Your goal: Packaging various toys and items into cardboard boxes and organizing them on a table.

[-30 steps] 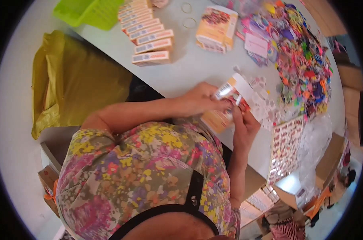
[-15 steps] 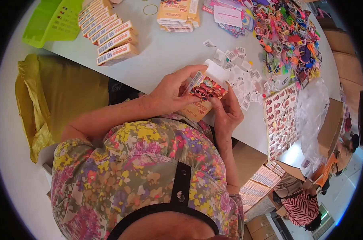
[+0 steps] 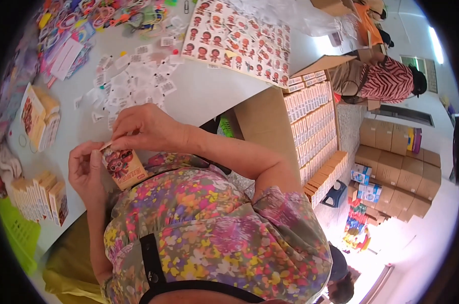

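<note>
Close to my body, a small orange and cream carton [image 3: 123, 172] with red cartoon figures on its front stands slightly tilted. My left hand [image 3: 89, 166] grips its upper left side between thumb and fingers. Over its top edge, my right hand [image 3: 144, 127] has fingers pinched together at the flap; the fingertips partly hide the flap. Whether anything lies inside the carton cannot be seen. Just beyond my hands, many small clear packets with barcode labels [image 3: 133, 83] are scattered on the white table [image 3: 209, 104].
Similar cartons stand in a row [image 3: 39, 197] at left, with a stack [image 3: 39, 119] beyond. Colourful trinkets [image 3: 97, 12] and a sticker sheet [image 3: 234, 43] lie across the far side. To my right a big cardboard box [image 3: 310, 126] holds rows of cartons. Another person [image 3: 391, 78] is beyond.
My view has swung to the right, bringing the large carton-filled box into fuller sight. My right hand has moved from the carton's side onto its top flap; my left hand still holds the carton.
</note>
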Available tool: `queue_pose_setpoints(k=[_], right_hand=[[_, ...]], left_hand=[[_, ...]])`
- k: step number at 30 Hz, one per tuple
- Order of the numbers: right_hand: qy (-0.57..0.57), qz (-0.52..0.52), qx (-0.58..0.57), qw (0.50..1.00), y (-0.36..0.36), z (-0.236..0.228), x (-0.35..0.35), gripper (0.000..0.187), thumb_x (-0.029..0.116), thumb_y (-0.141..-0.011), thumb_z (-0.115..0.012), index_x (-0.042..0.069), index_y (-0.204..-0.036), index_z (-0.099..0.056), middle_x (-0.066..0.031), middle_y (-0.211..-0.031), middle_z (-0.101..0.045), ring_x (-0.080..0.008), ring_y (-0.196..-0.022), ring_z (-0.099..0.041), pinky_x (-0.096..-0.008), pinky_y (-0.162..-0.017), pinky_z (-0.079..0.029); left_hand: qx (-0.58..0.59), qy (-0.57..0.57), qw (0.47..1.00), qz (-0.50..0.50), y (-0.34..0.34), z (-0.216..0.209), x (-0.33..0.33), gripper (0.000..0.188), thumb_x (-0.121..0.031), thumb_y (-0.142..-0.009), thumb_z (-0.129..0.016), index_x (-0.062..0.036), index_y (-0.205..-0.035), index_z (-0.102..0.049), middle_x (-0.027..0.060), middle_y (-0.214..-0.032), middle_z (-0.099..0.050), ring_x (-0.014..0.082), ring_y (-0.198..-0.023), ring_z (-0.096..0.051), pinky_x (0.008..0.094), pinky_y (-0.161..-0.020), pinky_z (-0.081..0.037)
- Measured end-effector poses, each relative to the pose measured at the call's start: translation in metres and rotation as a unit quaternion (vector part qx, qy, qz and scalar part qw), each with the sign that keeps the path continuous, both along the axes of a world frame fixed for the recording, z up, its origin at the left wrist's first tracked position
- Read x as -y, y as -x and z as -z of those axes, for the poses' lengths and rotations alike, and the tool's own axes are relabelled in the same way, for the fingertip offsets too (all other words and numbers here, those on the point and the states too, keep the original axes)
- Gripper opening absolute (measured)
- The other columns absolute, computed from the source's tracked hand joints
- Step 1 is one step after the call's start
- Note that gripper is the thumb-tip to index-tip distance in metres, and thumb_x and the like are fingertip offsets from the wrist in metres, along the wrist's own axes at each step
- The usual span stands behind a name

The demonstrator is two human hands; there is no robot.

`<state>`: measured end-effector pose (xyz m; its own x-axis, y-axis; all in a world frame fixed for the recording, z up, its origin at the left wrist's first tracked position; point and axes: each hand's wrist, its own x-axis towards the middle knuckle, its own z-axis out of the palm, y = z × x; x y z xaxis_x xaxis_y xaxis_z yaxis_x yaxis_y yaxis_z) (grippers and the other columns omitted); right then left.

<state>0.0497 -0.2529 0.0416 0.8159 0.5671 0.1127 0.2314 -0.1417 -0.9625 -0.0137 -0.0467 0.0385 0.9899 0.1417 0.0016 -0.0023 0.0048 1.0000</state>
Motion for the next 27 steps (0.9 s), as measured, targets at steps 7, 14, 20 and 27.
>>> queue_pose_setpoints(k=[7, 14, 20, 27], right_hand=[[-0.033, -0.04, -0.227, 0.972, -0.016, -0.015, -0.003, 0.018, 0.009, -0.073, -0.073, -0.004, -0.087, -0.072, -0.0088, -0.074, -0.07, -0.0103, -0.068, -0.065, -0.0237, -0.065, -0.053], [-0.021, -0.036, -0.311, 0.95, -0.019, -0.024, -0.004, 0.018, 0.006, -0.076, -0.072, -0.007, -0.088, -0.071, -0.0097, -0.076, -0.07, -0.0124, -0.068, -0.066, -0.0267, -0.065, -0.055], [0.013, -0.044, -0.272, 0.961, -0.016, -0.028, 0.003, 0.014, 0.004, -0.082, -0.071, -0.003, -0.093, -0.072, -0.0085, -0.093, -0.069, -0.0119, -0.084, -0.064, -0.0253, -0.073, -0.053], [-0.019, -0.02, -0.048, 0.998, 0.031, -0.024, 0.0, 0.019, 0.004, -0.079, -0.074, 0.004, -0.098, -0.07, -0.01, -0.102, -0.065, -0.0198, -0.083, -0.064, -0.0298, -0.07, -0.052]], left_hand=[[-0.1, 0.024, 0.993, 0.059, -0.011, -0.011, -0.022, 0.016, 0.004, -0.083, -0.068, -0.0011, -0.099, -0.064, 0.0042, -0.09, -0.066, 0.0095, -0.083, -0.06, 0.0224, -0.078, -0.046], [-0.144, 0.003, 0.987, 0.073, -0.01, -0.027, -0.02, 0.011, -0.007, -0.082, -0.07, 0.0023, -0.087, -0.068, 0.0051, -0.089, -0.067, 0.0091, -0.078, -0.06, 0.0228, -0.072, -0.047], [-0.096, 0.078, 0.986, 0.11, -0.009, -0.023, -0.017, 0.005, 0.0, -0.083, -0.069, -0.0008, -0.088, -0.066, 0.0081, -0.092, -0.065, 0.0112, -0.078, -0.058, 0.025, -0.069, -0.045], [0.036, -0.023, 0.982, 0.182, 0.014, -0.019, -0.02, 0.019, 0.003, -0.077, -0.074, -0.0036, -0.093, -0.067, 0.0123, -0.1, -0.063, 0.0167, -0.089, -0.06, 0.0279, -0.078, -0.047]])
